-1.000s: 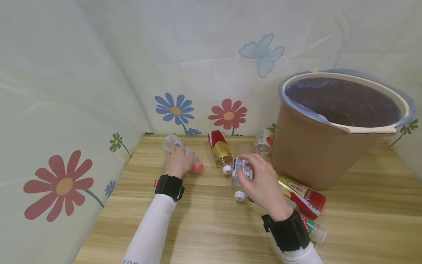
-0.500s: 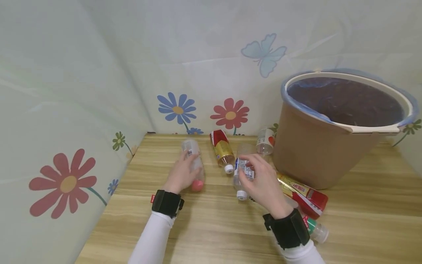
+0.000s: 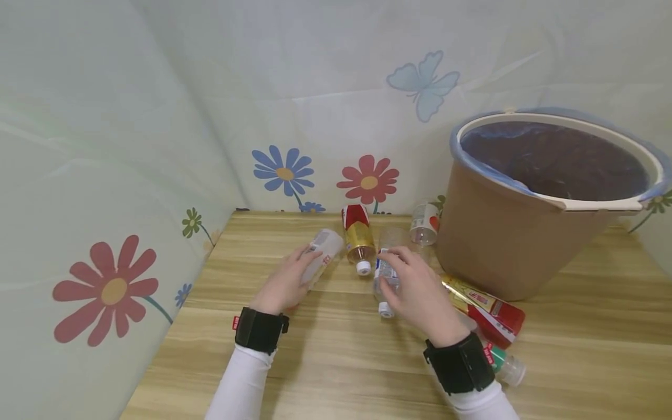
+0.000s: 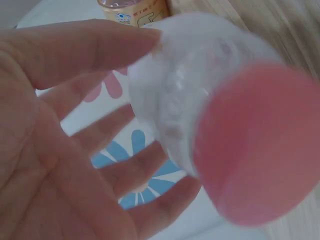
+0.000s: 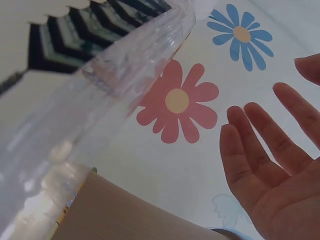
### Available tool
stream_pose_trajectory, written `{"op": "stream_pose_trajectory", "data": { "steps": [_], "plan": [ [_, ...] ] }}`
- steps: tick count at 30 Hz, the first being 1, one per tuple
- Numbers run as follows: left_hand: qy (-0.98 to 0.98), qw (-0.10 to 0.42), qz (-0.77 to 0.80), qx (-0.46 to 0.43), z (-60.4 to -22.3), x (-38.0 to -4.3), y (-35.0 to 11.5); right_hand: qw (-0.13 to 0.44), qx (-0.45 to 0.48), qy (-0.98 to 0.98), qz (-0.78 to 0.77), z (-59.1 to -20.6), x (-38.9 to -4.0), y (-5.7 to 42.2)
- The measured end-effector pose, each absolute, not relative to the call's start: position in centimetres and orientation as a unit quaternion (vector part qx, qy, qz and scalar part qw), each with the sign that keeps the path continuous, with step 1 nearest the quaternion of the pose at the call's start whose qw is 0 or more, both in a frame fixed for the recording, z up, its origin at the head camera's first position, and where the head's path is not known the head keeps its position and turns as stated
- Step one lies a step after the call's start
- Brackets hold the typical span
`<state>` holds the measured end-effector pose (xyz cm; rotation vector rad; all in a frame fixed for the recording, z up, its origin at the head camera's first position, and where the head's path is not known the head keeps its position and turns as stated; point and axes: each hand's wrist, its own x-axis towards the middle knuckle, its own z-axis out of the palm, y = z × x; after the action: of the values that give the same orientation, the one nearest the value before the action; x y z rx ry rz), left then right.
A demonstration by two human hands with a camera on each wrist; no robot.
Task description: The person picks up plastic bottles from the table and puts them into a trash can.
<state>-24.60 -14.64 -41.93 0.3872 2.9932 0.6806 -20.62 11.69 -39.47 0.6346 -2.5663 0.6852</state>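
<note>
My left hand (image 3: 283, 284) pinches a clear plastic bottle (image 3: 324, 252) between thumb and fingers, its base pointing to the back right. In the left wrist view the bottle's pink cap (image 4: 260, 145) looms close and blurred; in the head view the hand mostly hides the cap. Over a clear bottle with a white cap (image 3: 385, 309) hovers my right hand (image 3: 417, 291), fingers loosely bent and holding nothing. The right wrist view shows a clear bottle with a dark zigzag pattern (image 5: 75, 37) close to the camera, apart from the fingers.
A red-and-gold bottle (image 3: 359, 236) lies between the hands. Another red-and-gold bottle (image 3: 488, 312) and a green-labelled one (image 3: 506, 364) lie by the right wrist. A small clear bottle (image 3: 424, 224) lies beside the large brown bin (image 3: 488, 233), which has a bag liner.
My left hand has drawn nearer and turned the pink-capped bottle, so its base swings to the right, towards the red-and-gold bottle. The right hand has stayed nearly in place.
</note>
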Motion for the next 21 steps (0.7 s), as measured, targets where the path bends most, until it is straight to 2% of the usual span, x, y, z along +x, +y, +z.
{"op": "stream_pose_trajectory", "data": {
  "steps": [9,15,21],
  "plan": [
    [0.984,-0.029,0.168,0.05,-43.1,-24.7,-14.2,0.18,0.206,-0.919,0.284,-39.7,-20.4,11.0],
    [0.984,-0.037,0.174,0.029,-44.0,-25.0,-14.1,0.156,0.189,-0.871,0.425,-40.2,-20.2,9.5],
    [0.978,-0.039,0.202,0.031,-44.5,-25.3,-14.1,0.108,0.153,-0.827,0.53,-41.0,-20.2,8.2]
  ]
}}
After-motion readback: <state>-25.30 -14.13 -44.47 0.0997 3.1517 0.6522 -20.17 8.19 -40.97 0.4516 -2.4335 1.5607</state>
